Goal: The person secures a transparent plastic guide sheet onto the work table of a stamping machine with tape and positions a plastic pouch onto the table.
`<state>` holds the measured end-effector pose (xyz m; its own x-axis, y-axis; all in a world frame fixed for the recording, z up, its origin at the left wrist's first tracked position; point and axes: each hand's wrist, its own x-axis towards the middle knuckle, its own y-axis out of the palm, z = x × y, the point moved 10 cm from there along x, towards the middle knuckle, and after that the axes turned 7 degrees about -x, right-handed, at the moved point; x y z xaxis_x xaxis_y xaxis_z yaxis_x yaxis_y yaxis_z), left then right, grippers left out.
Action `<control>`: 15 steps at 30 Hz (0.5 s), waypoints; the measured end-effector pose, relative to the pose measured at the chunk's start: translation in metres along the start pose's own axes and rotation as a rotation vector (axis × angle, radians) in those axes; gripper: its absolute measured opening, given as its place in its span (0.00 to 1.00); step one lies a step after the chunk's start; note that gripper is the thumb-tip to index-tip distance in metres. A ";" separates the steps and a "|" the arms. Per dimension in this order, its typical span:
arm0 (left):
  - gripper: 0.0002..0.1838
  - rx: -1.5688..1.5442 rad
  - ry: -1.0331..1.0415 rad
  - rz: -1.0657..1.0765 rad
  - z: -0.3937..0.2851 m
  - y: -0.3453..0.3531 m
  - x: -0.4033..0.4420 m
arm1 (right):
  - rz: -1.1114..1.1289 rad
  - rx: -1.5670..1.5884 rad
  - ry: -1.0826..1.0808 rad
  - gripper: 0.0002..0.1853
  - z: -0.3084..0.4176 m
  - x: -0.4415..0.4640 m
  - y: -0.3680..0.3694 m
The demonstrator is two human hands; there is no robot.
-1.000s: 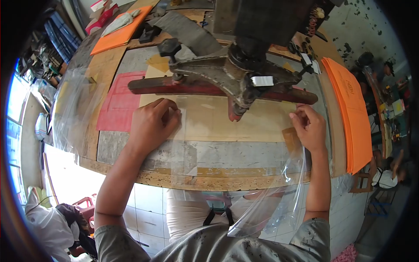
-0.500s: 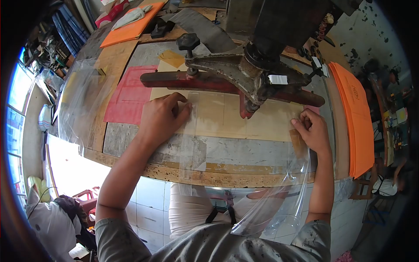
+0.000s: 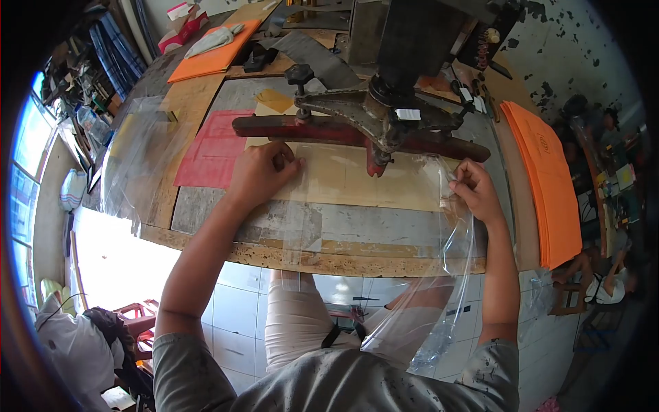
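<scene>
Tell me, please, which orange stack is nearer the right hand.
The right stack, beside the right hand; the left stack, under grey cloth, lies farther away.

Right hand [image 3: 473,189] pinching clear plastic film [image 3: 453,250]; left hand [image 3: 264,175] near film's left edge; red bar [image 3: 322,130] just beyond.

Ahead of the right hand [image 3: 475,192], the press [image 3: 406,42] runs off the top; rightward, the orange stack [image 3: 544,199] bears marks [image 3: 547,140] too small to read!

colourless plastic film [image 3: 456,250], pale tan sheet [image 3: 350,175], pinkish-red sheet [image 3: 211,154], orange stack [image 3: 542,189]
</scene>
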<state>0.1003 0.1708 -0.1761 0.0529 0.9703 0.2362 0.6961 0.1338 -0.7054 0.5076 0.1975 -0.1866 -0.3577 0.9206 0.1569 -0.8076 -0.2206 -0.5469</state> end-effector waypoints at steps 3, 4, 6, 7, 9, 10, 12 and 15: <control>0.14 -0.025 0.035 -0.001 -0.002 -0.001 -0.002 | 0.048 0.119 0.076 0.12 -0.002 -0.001 0.003; 0.14 -0.037 0.050 -0.004 -0.002 -0.001 -0.003 | 0.067 0.167 0.117 0.12 -0.004 -0.002 0.005; 0.14 -0.085 0.022 0.034 0.004 0.001 0.000 | 0.052 0.190 0.075 0.12 0.001 -0.001 0.004; 0.14 -0.110 0.008 0.053 0.006 0.003 0.000 | 0.045 0.201 0.055 0.12 0.003 0.000 0.003; 0.14 -0.161 0.010 0.049 0.006 0.004 0.000 | 0.080 0.272 0.077 0.12 0.003 -0.002 0.003; 0.15 -0.187 0.012 0.047 0.006 0.004 0.000 | 0.096 0.307 0.088 0.13 0.003 -0.003 0.002; 0.14 -0.283 0.042 0.049 0.008 0.005 0.001 | 0.106 0.357 0.106 0.18 0.001 -0.002 0.004; 0.13 -0.415 0.049 0.077 0.012 0.009 0.001 | 0.180 0.420 0.108 0.29 0.008 -0.008 0.007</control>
<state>0.0982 0.1752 -0.1906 0.1428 0.9621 0.2325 0.9174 -0.0405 -0.3959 0.5007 0.1858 -0.1848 -0.4766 0.8791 -0.0089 -0.8649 -0.4707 -0.1741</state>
